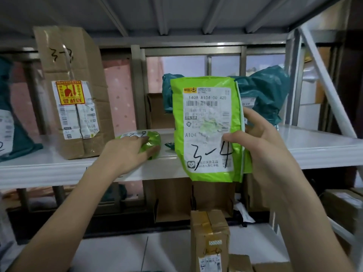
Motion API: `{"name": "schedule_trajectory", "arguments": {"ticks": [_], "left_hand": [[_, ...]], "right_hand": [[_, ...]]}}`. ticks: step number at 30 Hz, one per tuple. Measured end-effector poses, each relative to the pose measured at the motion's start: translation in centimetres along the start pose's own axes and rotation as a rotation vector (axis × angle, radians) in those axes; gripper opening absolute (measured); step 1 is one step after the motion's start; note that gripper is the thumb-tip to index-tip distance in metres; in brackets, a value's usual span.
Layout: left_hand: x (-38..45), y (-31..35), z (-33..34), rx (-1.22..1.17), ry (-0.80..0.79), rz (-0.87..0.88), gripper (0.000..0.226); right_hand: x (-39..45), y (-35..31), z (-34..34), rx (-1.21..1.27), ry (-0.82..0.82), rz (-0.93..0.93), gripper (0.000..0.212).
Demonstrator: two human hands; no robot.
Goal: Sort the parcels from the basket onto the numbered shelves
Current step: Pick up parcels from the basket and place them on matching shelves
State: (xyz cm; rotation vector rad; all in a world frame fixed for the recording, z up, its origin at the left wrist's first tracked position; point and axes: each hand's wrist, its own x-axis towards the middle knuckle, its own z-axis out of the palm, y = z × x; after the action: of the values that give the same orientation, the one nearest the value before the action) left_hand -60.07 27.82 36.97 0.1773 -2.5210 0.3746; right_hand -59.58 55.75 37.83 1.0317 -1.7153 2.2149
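Flat lime-green plastic mailer bag marked "3-4" [208, 130]: held upright before the white metal shelf's [314, 148] front edge, its right edge pinched by right hand [263, 142]. Likely light, limp, slick; grip edges. Left hand [125, 152]: fingers flat on small green parcel [145, 139].

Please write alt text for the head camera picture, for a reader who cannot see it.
The right hand holds up a green parcel marked "3-4" before a white shelf, while the left hand rests on a small green parcel lying there beside a tall cardboard box.
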Motion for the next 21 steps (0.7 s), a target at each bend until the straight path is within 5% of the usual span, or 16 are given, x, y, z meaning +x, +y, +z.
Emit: {"name": "schedule_trajectory", "arguments": {"ticks": [2, 4, 7, 11, 21], "left_hand": [[-0.6, 0.0, -0.5, 0.0, 0.237, 0.039, 0.074], [-2.1, 1.3, -1.6, -0.094, 0.559, 0.055, 0.056], [-4.8, 5.9, -3.5, -0.533, 0.844, 0.108, 0.036], [-5.8, 11.8, -4.5, -1.014, 0.716, 0.192, 0.044], [-3.0, 21.1, -4.0, -1.189, 0.557, 0.338, 0.049]], "right_hand": [[-0.3, -0.1, -0.2, -0.019, 0.02, -0.005, 0.046], [-0.4, -0.2, -0.5, -0.046, 0.044, -0.01, 0.047], [-0.6, -0.3, -0.8, -0.07, 0.091, -0.018, 0.047], [-1.4, -0.7, -1.8, -0.117, 0.149, -0.015, 0.045], [-4.3, -2.8, -8.8, -0.283, 0.376, -0.028, 0.051]]}}
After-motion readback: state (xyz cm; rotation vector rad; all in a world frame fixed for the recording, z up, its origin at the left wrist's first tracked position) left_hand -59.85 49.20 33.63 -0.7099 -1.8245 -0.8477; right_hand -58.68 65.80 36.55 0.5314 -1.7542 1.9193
